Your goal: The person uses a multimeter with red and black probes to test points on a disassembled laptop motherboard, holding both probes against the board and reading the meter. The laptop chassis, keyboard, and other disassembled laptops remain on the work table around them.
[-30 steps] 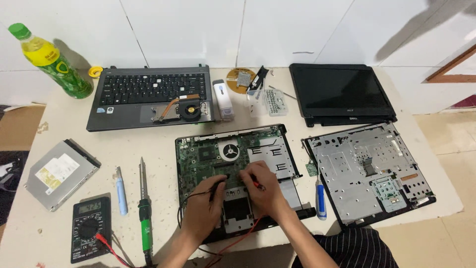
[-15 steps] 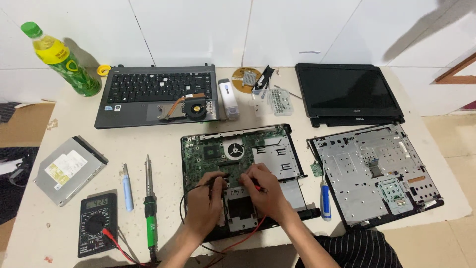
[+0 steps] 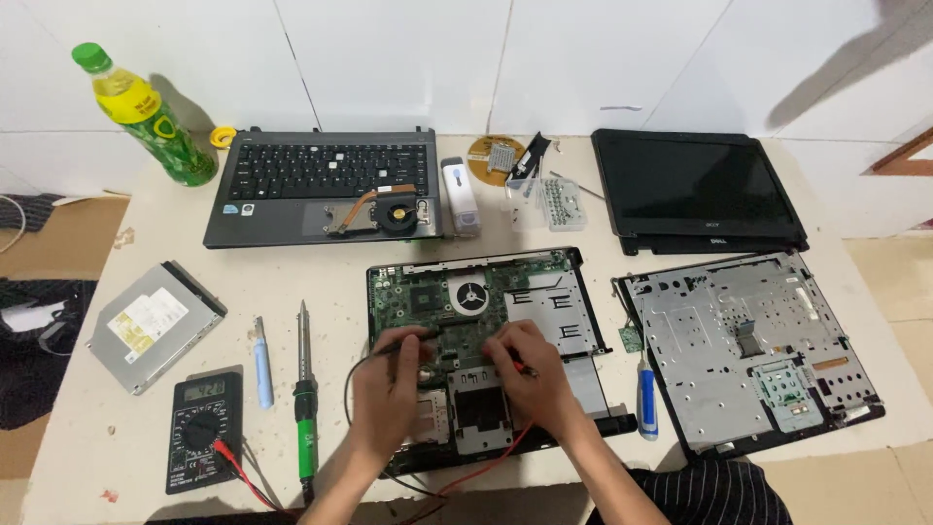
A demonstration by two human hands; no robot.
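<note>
Both hands cover the middle of the opened laptop base [image 3: 486, 292], so the board beneath the left hand [image 3: 389, 389] and right hand [image 3: 530, 374] is hidden, as are the probe tips they pinch. The red lead [image 3: 486, 467] and both forearms run off the bottom edge of the frame. The multimeter [image 3: 202, 428] display at lower left is too small to read. A dark bag [image 3: 39, 350] is cut off at the left edge.
</note>
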